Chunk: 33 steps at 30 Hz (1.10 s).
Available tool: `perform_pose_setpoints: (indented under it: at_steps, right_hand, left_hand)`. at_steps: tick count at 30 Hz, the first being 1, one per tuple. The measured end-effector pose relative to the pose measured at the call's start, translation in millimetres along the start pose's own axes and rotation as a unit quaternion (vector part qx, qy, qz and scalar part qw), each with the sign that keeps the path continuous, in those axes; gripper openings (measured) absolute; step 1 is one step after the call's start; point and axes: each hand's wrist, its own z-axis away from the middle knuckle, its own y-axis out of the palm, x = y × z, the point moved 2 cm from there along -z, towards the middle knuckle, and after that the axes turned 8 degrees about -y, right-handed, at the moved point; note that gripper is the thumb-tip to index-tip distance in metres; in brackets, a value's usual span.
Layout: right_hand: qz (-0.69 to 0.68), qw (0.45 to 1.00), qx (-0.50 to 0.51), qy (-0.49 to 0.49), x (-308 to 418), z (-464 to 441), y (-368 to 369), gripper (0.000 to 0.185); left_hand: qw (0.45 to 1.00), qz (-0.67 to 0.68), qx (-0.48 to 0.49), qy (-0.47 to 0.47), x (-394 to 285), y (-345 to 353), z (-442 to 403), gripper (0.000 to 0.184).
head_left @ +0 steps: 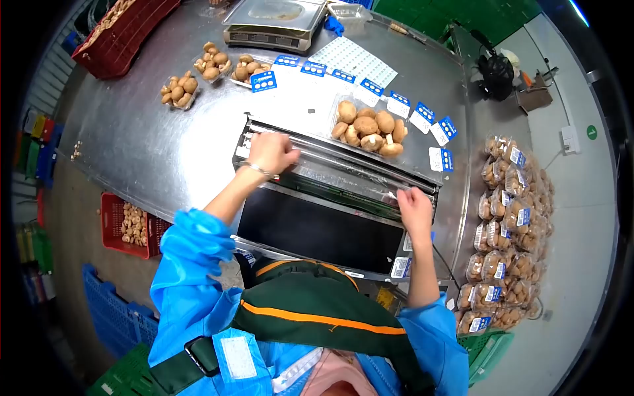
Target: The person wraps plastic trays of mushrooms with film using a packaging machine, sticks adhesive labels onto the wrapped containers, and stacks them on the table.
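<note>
Clear plastic film (340, 173) stretches across the roller end of a film wrapping machine (317, 228) with a black plate. My left hand (272, 153), a bracelet at its wrist, is closed at the film's left end. At the right end, my right hand (416, 212) pinches the film's edge with fingers curled. Just beyond the rollers stands a clear tray of brown mushrooms (371, 129), its top uncovered. Blue-and-white labels (399, 103) lie in a curved row behind and to the right of that tray.
Three mushroom trays (212, 63) sit left of the labels. Behind them are a scale (274, 23) and a sticker sheet (354, 61). Wrapped, labelled mushroom packs (505, 224) are stacked at the right. Red crates (125, 33) with mushrooms stand at the left, one below table height.
</note>
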Motion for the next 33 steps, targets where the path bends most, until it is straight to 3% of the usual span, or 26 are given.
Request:
perform_pose_setpoints:
  at_steps: [1, 2, 3, 4, 5, 6, 7, 8, 9, 10, 11, 13, 14, 15, 16, 17, 18, 19, 20, 21, 23, 25, 27, 30, 32, 33]
  right_hand:
    - [-0.134, 0.989, 0.028, 0.063, 4.6, 10.5, -13.0, 0.014]
    - [-0.379, 0.905, 0.069, 0.182, -3.2, 25.4, -19.8, 0.009]
    - [-0.576, 0.781, 0.064, 0.232, -1.0, 42.6, -29.5, 0.013]
    - [-0.698, 0.671, 0.093, 0.234, 2.2, 56.5, -38.4, 0.020]
    - [-0.758, 0.590, 0.115, 0.252, 0.5, 71.4, -44.5, 0.022]
    - [-0.812, 0.503, 0.135, 0.265, 1.0, 78.2, -49.6, 0.023]
    - [-0.861, 0.428, 0.187, 0.203, 14.4, 69.4, -61.7, 0.027]
    - [-0.896, 0.347, 0.239, 0.139, 24.0, 59.5, -72.9, 0.031]
    - [-0.908, 0.380, 0.112, 0.133, -1.0, 39.9, -83.6, 0.032]
    - [-0.900, 0.418, -0.015, 0.125, -26.2, 21.3, -94.9, 0.034]
    - [-0.892, 0.382, 0.219, -0.105, 55.0, -40.2, -114.3, 0.023]
    - [-0.809, 0.575, -0.110, -0.057, 81.6, -114.8, -111.6, 0.012]
    - [-0.730, 0.664, -0.097, -0.129, 68.7, -156.3, -98.1, 0.014]
    - [-0.703, 0.695, -0.088, -0.124, 54.1, -189.2, -75.0, 0.016]
    - [-0.443, 0.869, -0.141, -0.169, 53.9, -208.6, -48.6, 0.020]
    - [-0.197, 0.954, -0.088, -0.207, 33.2, -223.9, -20.1, 0.025]
    - [0.033, 0.986, 0.029, -0.159, 20.1, -233.1, 9.4, 0.028]
    - [-0.007, 0.985, 0.135, -0.107, 15.4, -227.5, 28.2, 0.029]
    - [-0.111, 0.980, 0.131, -0.100, 6.0, -227.8, 32.2, 0.029]
    - [-0.240, 0.953, 0.185, -0.017, 16.0, -217.6, 19.6, 0.031]
    - [-0.341, 0.907, 0.247, -0.032, 6.6, -191.1, 11.6, 0.037]
    - [-0.379, 0.889, 0.246, 0.083, 15.0, -163.9, -3.3, 0.046]
    - [-0.443, 0.836, 0.265, 0.184, 17.0, -144.9, -6.2, 0.060]
    - [-0.397, 0.855, 0.247, 0.223, 24.6, -111.7, -19.9, 0.065]
    - [-0.405, 0.868, 0.246, 0.146, 32.0, -69.1, -34.2, 0.062]
    - [-0.390, 0.884, 0.240, 0.087, 52.8, -41.5, -45.1, 0.062]
  left_hand:
    - [0.994, 0.099, 0.040, -0.021, 7.5, -15.1, 2.1, 0.032]
    - [0.967, 0.229, 0.090, -0.065, 22.7, -19.2, 11.7, 0.028]
    - [0.910, 0.321, 0.199, -0.171, 21.3, -34.9, 26.7, 0.026]
    - [0.802, 0.465, 0.292, -0.234, 32.6, -38.2, 43.7, 0.025]
    - [0.639, 0.640, 0.368, -0.216, 36.7, -37.5, 62.5, 0.029]
    - [0.473, 0.724, 0.427, -0.263, 24.1, -38.6, 75.5, 0.031]
    - [0.413, 0.742, 0.485, -0.209, 7.4, -45.8, 77.2, 0.035]
    - [0.402, 0.782, 0.469, -0.078, -9.7, -54.7, 63.5, 0.036]
    - [0.383, 0.809, 0.444, 0.049, -27.1, -64.8, 46.0, 0.038]
    - [0.413, 0.858, 0.301, 0.057, -40.3, -75.1, 22.3, 0.039]
    - [0.362, 0.891, 0.251, 0.112, -56.3, -85.4, -16.3, 0.039]
    - [0.582, 0.800, 0.062, 0.131, -90.4, -95.1, -81.8, 0.039]
    - [0.735, 0.656, 0.000, 0.172, -89.5, -83.5, -113.2, 0.037]
    - [0.851, 0.479, -0.068, 0.205, -83.8, -55.2, -142.4, 0.039]
    - [0.905, 0.393, -0.042, 0.159, -79.3, -24.0, -161.0, 0.037]
    - [0.947, 0.304, -0.015, 0.107, -74.0, 4.2, -173.5, 0.036]
    - [0.954, 0.269, 0.034, 0.124, -65.2, 23.7, -176.0, 0.037]
    - [0.959, 0.233, 0.084, 0.140, -55.9, 34.6, -175.5, 0.037]
    - [0.937, 0.294, 0.141, 0.124, -52.1, 35.0, -176.2, 0.035]
    - [0.908, 0.353, 0.198, 0.105, -49.5, 34.0, -174.0, 0.033]
    - [0.843, 0.422, 0.317, 0.105, -42.6, 24.7, -159.1, 0.037]
    - [0.820, 0.409, 0.401, 0.001, -44.0, 0.8, -132.5, 0.047]
    - [0.830, 0.390, 0.398, 0.002, -44.2, -8.4, -117.8, 0.051]
    - [0.827, 0.409, 0.386, -0.001, -48.7, -21.4, -80.7, 0.051]
    - [0.821, 0.407, 0.401, 0.008, -53.9, -38.8, -43.5, 0.051]
    - [0.850, 0.368, 0.375, 0.036, -55.6, -49.1, -18.5, 0.050]
